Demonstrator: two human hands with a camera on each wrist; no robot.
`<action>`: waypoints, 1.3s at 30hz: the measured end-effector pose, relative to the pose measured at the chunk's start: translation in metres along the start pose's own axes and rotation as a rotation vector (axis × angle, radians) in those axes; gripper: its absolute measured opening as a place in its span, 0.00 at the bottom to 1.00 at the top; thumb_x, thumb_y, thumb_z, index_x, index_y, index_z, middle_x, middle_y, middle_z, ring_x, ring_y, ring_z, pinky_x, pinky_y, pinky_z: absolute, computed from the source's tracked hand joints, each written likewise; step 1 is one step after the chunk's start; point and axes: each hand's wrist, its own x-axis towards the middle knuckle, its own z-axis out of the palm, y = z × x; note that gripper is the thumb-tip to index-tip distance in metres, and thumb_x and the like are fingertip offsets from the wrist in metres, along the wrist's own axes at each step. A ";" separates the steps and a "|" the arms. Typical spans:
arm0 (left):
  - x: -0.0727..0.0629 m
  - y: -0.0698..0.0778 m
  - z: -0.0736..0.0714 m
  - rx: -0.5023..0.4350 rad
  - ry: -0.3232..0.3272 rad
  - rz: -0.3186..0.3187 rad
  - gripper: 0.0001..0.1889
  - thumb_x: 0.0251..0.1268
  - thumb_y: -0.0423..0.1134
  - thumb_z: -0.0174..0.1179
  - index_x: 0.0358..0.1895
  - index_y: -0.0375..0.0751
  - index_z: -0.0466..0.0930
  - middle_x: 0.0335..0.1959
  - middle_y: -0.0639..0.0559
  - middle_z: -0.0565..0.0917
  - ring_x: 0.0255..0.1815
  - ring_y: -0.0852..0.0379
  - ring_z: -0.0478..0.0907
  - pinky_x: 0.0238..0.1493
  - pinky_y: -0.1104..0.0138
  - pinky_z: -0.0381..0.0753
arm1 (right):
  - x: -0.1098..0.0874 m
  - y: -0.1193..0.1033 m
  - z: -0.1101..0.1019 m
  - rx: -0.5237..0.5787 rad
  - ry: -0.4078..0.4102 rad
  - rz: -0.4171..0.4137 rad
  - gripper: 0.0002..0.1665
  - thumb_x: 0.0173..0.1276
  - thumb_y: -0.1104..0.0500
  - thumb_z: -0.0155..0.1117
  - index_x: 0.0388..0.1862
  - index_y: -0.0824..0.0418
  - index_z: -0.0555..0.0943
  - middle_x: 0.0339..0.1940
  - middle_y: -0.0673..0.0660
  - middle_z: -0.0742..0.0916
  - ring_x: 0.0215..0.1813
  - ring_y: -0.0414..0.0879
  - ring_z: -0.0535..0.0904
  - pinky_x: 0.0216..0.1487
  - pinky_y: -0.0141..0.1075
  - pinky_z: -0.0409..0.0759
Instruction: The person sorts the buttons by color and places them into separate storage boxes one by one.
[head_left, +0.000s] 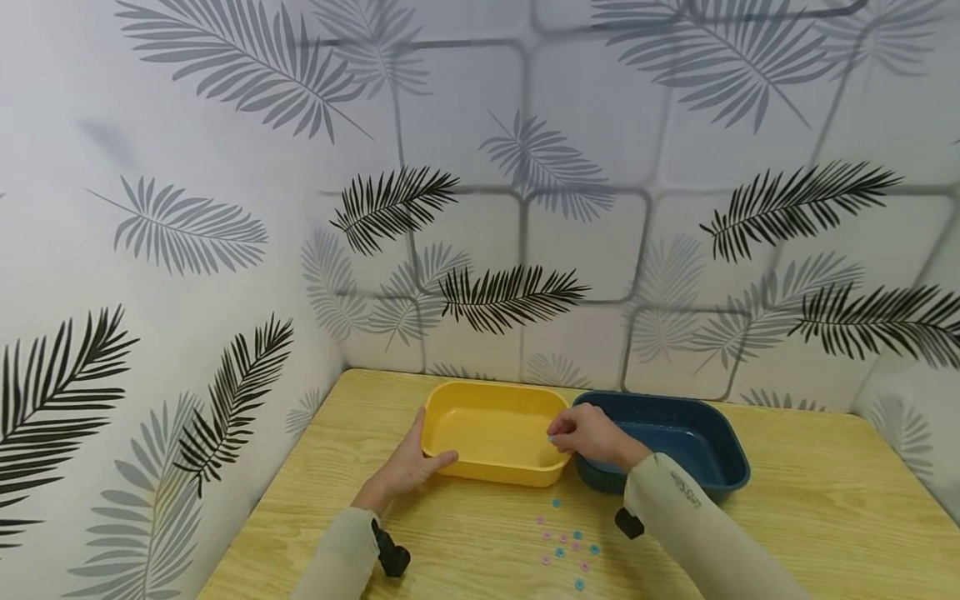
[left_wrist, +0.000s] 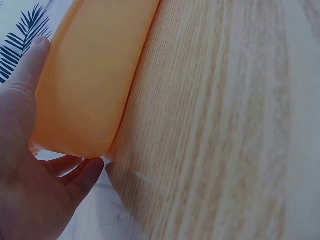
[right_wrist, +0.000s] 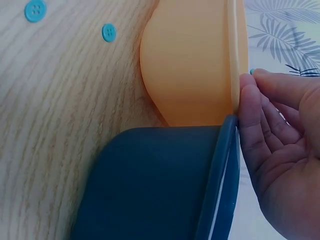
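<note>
At the left end of a yellow plastic tub (head_left: 495, 472), my left hand (head_left: 405, 468) grips the wall. Its thumb lies along the front side, and the fingers (left_wrist: 89, 176) bend round the end of the tub. My right hand (head_left: 594, 435) pinches a small blue button (right_wrist: 252, 71) between thumb and index finger, over the tub's right rim. Below that hand, the dark blue tub (head_left: 678, 425) stands against the yellow one. Several loose blue buttons (head_left: 577, 535) and pink buttons (head_left: 563, 538) lie scattered on the table in front of the tubs.
Both tubs stand on a light wood-grain table (head_left: 810, 500), near its back edge. Behind and to the left rises a pale wall (head_left: 465, 125) with a printed feather pattern. Dark wrist cameras (head_left: 393, 557) are strapped over the sleeves.
</note>
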 end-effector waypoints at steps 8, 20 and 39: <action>0.000 0.004 -0.001 0.006 0.002 0.021 0.55 0.61 0.48 0.64 0.75 0.36 0.29 0.75 0.36 0.40 0.74 0.40 0.44 0.69 0.47 0.46 | 0.007 0.001 0.000 -0.013 0.002 0.017 0.05 0.65 0.66 0.63 0.38 0.66 0.83 0.29 0.57 0.84 0.29 0.49 0.80 0.30 0.36 0.80; -0.002 0.005 -0.002 0.020 0.002 0.009 0.54 0.61 0.48 0.64 0.75 0.38 0.29 0.75 0.37 0.40 0.74 0.41 0.43 0.69 0.48 0.45 | 0.018 0.003 0.000 0.039 0.018 0.120 0.04 0.64 0.66 0.64 0.37 0.65 0.83 0.30 0.59 0.84 0.31 0.51 0.81 0.30 0.36 0.81; -0.001 0.000 -0.001 0.013 0.005 -0.007 0.57 0.57 0.56 0.65 0.75 0.40 0.29 0.75 0.37 0.43 0.73 0.40 0.46 0.69 0.47 0.47 | 0.022 0.006 0.002 0.024 0.054 0.159 0.06 0.64 0.65 0.64 0.38 0.65 0.83 0.25 0.54 0.84 0.26 0.44 0.80 0.29 0.36 0.81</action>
